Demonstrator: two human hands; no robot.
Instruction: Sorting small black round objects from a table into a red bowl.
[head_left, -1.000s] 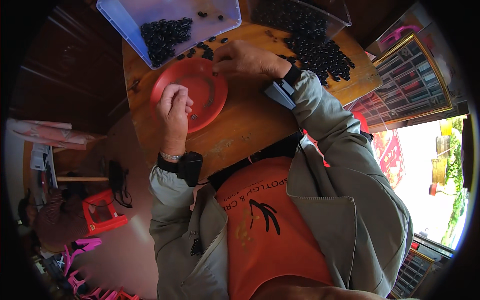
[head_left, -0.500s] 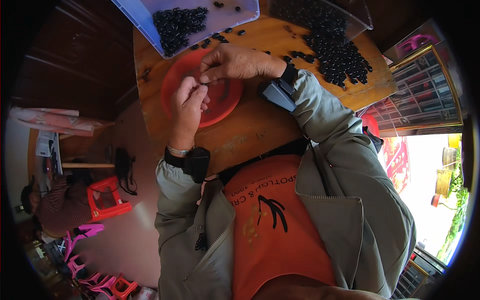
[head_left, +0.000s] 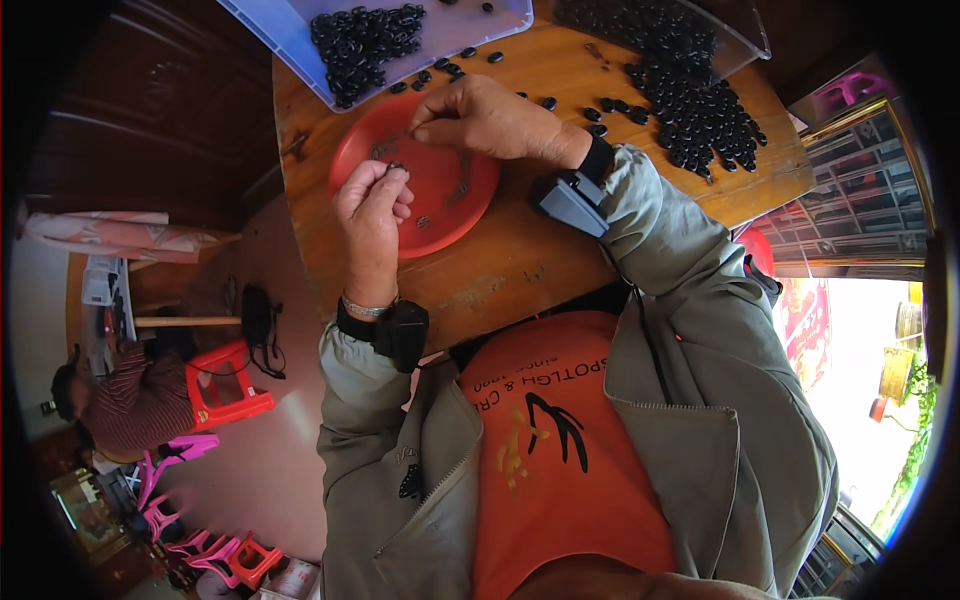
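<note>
My left hand (head_left: pixel 372 205) is over the left side of a round red plate (head_left: pixel 478 205). Its thumb and forefinger pinch a small dark piece (head_left: pixel 396 166). Above the plate's far side is my right hand (head_left: pixel 495 118), its thumb and forefinger pressed together; what they hold, if anything, is too small to make out. A short gap separates the two hands. Thin grey metal bits (head_left: pixel 462 178) lie scattered on the plate.
Beyond the plate, a pale plastic bin (head_left: pixel 470 28) contains black oval pieces (head_left: pixel 365 48). A clear bin (head_left: pixel 735 45) lies at the far right, with a heap of similar pieces (head_left: pixel 705 125) on the wooden table (head_left: pixel 480 290). A person (head_left: pixel 135 400) sits at left near a red stool (head_left: pixel 228 390).
My hands have come apart: the right hand has moved away from the left hand's fingertips, up and to the right. The small dark piece stays in my left fingers. The view has shifted slightly.
</note>
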